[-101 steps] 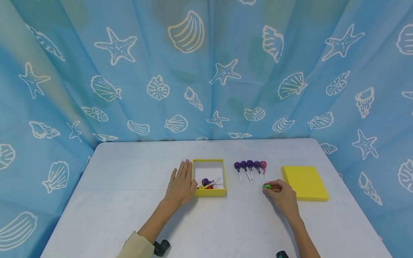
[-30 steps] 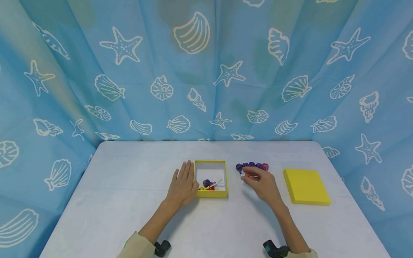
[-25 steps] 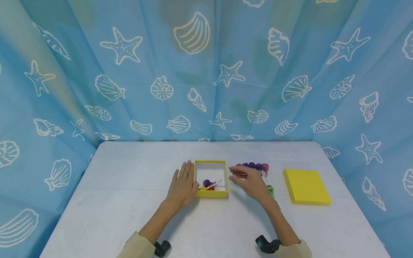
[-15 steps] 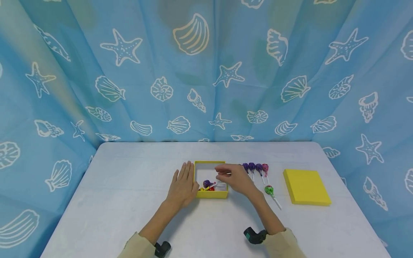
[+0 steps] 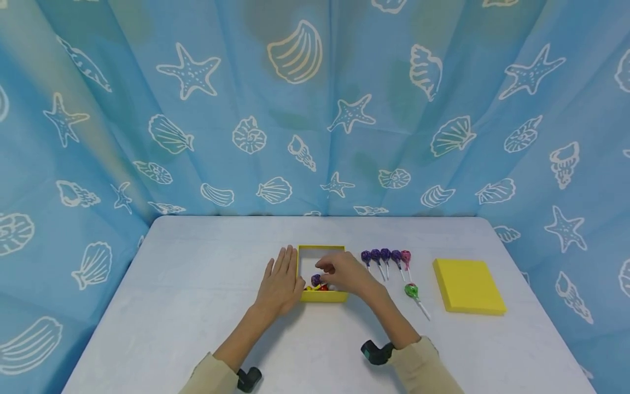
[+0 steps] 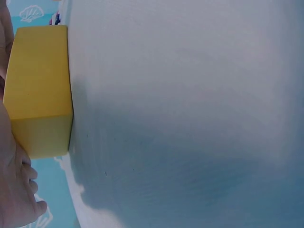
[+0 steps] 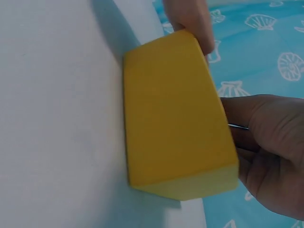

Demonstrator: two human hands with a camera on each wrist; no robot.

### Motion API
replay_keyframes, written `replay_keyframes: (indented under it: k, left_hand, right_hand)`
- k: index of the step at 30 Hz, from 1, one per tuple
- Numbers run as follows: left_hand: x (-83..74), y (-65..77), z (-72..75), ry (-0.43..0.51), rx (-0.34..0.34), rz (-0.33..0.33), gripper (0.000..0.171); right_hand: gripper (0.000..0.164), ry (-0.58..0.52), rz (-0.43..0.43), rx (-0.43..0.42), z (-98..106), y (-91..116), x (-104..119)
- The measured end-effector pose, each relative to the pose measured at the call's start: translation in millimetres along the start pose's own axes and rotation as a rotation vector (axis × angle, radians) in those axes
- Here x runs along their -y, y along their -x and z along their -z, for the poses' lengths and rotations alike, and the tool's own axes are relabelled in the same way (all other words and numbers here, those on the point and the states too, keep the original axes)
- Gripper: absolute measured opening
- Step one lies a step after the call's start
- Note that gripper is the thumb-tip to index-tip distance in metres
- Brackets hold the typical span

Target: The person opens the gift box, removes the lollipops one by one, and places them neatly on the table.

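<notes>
A yellow open box (image 5: 322,296) with a white inside stands on the table. Along its left wall lies my left hand (image 5: 278,284), fingers straight and thumb near the front corner; the left wrist view shows this hand (image 6: 12,183) beside the box (image 6: 40,76). My right hand (image 5: 345,272) reaches over the right wall, its bent thumb and forefinger apart above a purple lollipop (image 5: 316,279). Red and yellow wrapped lollipops lie by the front wall inside. In the right wrist view a white stick (image 7: 238,127) shows among the fingers of the right hand (image 7: 278,147); the fingertips are hidden.
Right of the box, several purple lollipops (image 5: 386,255) and a pink one (image 5: 406,256) stand in a row, sticks toward me. A green lollipop (image 5: 411,290) lies nearer me. A yellow lid (image 5: 469,286) lies farther right. A blue seashell curtain (image 5: 295,109) hangs behind.
My right hand has left the green lollipop below the row and moved left, past the purple lollipops, into the box. The left hand keeps its place at the box's left wall.
</notes>
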State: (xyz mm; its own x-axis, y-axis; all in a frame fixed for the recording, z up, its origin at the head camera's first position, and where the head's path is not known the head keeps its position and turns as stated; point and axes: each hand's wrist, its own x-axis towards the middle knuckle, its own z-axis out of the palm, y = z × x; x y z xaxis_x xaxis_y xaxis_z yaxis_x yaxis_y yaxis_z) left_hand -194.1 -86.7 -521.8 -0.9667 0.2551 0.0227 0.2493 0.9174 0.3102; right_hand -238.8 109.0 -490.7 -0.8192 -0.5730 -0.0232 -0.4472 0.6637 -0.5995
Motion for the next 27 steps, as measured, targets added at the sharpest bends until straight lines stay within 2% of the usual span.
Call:
replay_keyframes:
  k: [6, 13, 20, 27]
  left_hand:
    - [-0.1, 0.6, 0.8, 0.012, -0.005, -0.01, 0.065]
    - [-0.4, 1.4, 2.2, -0.007, 0.009, -0.001, 0.065]
    - [-0.5, 1.5, 1.6, -0.005, 0.002, -0.002, 0.065]
    - [-0.6, 1.5, 1.8, -0.006, 0.005, -0.003, 0.065]
  right_hand:
    - [0.025, 0.11, 0.01, 0.034, -8, -7, 4]
    - [0.013, 0.237, 0.059, 0.038, -14, -14, 6]
    - [0.019, 0.266, 0.02, 0.064, -20, -19, 8]
    - [0.023, 0.247, 0.039, 0.07, -22, -23, 10]
